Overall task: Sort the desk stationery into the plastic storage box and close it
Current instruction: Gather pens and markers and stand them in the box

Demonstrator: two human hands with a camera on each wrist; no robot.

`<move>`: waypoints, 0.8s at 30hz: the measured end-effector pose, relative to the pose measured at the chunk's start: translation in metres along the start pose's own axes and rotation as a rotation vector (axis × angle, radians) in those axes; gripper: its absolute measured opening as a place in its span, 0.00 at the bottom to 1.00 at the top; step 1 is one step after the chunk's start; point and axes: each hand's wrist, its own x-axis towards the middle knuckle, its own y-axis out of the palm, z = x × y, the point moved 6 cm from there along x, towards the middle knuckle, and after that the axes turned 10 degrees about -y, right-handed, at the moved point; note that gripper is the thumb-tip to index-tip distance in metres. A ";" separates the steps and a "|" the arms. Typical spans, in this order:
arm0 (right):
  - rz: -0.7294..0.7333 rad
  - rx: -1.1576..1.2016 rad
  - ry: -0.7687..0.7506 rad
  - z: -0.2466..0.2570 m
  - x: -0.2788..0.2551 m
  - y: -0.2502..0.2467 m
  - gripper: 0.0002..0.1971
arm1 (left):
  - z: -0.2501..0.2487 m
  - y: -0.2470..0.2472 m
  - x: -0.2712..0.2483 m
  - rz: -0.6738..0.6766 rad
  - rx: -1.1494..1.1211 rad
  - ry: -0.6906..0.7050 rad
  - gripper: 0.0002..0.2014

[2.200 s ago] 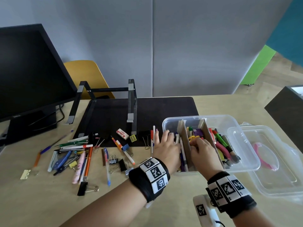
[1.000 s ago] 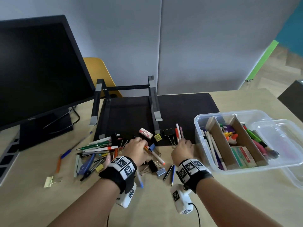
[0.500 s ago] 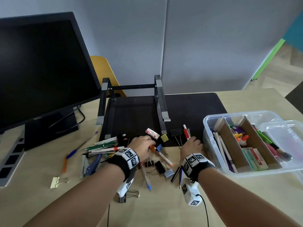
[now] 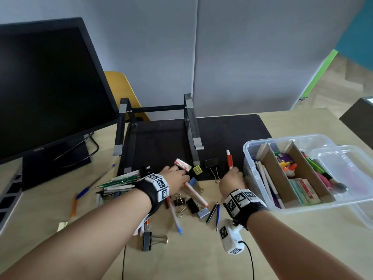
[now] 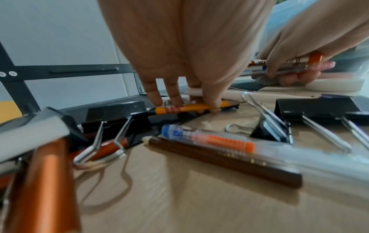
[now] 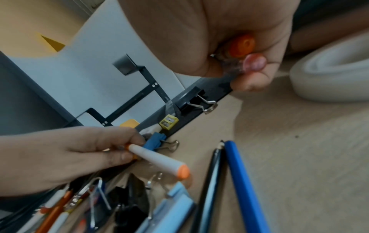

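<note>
My left hand [image 4: 178, 176] reaches into the loose pile at the mat's front edge. It pinches a white marker with an orange tip [image 4: 196, 194] and an orange pencil [image 5: 189, 108] together. My right hand [image 4: 232, 177] is curled round a small bundle of pens [image 5: 287, 64], and a red-and-white pen [image 4: 229, 159] sticks out beyond its knuckles. An orange cap end [image 6: 242, 45] shows inside that fist. The clear plastic storage box [image 4: 249, 151] stands just right of the right hand, without its lid. Cardboard dividers split the box, and pens, markers and erasers lie inside.
The box lid [image 4: 355, 156] lies against the box's right side. Binder clips [image 4: 191, 206], an eraser [image 4: 182, 164], a yellow sharpener [image 4: 197, 170] and more pens [image 4: 119, 182] lie around my hands. A laptop stand [image 4: 190, 128] and a monitor [image 4: 40, 87] stand behind.
Both hands left the box and moved left to the loose pile. The right hand has gathered pens into its fist, and the left hand has closed on the marker and pencil.
</note>
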 end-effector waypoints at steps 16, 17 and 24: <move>-0.017 0.242 -0.379 0.028 -0.037 -0.081 0.27 | -0.024 -0.063 -0.024 -0.279 -0.161 -0.011 0.12; -0.048 0.230 -0.405 0.026 -0.039 -0.089 0.24 | -0.029 -0.068 -0.026 -0.284 -0.189 -0.016 0.10; -0.116 0.235 -0.348 -0.017 -0.038 -0.122 0.20 | -0.063 -0.091 -0.039 -0.278 -0.409 -0.063 0.11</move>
